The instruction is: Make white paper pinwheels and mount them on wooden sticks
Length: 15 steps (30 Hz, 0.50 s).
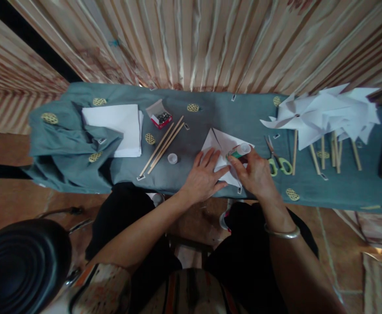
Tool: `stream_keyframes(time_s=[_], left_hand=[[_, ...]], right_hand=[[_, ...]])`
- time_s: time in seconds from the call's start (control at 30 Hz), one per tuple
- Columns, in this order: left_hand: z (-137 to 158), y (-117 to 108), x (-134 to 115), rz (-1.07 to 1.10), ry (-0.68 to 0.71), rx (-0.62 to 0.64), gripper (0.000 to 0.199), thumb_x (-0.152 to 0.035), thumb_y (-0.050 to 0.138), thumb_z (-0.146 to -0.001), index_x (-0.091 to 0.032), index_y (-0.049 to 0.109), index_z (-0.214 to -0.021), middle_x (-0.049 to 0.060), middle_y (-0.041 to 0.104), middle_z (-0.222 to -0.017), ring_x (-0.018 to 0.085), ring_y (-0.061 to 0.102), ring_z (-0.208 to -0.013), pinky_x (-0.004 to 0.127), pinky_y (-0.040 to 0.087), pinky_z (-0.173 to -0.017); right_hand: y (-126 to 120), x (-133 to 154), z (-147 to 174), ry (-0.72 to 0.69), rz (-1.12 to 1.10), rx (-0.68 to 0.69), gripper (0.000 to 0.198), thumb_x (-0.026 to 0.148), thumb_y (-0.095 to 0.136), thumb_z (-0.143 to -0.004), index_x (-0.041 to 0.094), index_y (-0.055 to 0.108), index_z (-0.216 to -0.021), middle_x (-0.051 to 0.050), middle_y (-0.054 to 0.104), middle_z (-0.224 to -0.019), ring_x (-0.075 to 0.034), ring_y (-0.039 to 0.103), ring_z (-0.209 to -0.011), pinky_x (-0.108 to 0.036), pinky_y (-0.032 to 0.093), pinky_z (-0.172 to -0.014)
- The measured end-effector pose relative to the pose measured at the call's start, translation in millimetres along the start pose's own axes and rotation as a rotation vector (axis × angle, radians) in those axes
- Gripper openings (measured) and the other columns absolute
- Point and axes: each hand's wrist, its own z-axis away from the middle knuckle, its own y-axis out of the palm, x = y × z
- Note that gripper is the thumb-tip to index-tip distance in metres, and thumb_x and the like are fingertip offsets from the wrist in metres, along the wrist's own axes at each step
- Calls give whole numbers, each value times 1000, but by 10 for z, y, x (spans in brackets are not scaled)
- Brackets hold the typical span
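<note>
A white paper square [230, 138] with slits cut in from its corners lies near the table's front edge. My left hand [204, 176] rests on its left side, fingers spread and pressing it flat. In my right hand [254, 172] is a green and white glue stick [241, 151], tilted with its tip down near the middle of the paper. The tip itself is hard to make out. A small white cap [172, 158] stands to the left of my left hand. Scissors with green handles [278, 160] lie just right of my right hand, blades pointing away.
Three wooden sticks [163, 148] lie left of the paper, below an opened red box of metal pins [160, 117]. A stack of white paper [118, 131] sits farther left, partly under bunched tablecloth [102, 141]. Several paper pinwheels [328, 111] on sticks are piled at right.
</note>
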Motion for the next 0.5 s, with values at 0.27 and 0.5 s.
stream_keyframes(time_s=[0.27, 0.5], left_hand=[[-4, 2, 0, 1, -3, 0, 55, -52, 58, -87, -27, 52, -135, 16, 37, -153, 37, 27, -144, 61, 25, -113], [-2, -13, -6, 19, -3, 6, 55, -51, 58, -87, -25, 52, -135, 16, 37, -153, 36, 27, -145, 60, 24, -114]], right_hand=[[-12, -38, 10, 4, 21, -10, 42, 56, 47, -90, 18, 59, -100, -8, 71, -74, -26, 69, -68, -35, 50, -61], [-23, -40, 16, 3, 26, -9, 39, 53, 49, -90, 18, 60, -102, -9, 72, -78, -26, 70, -71, -36, 51, -63]])
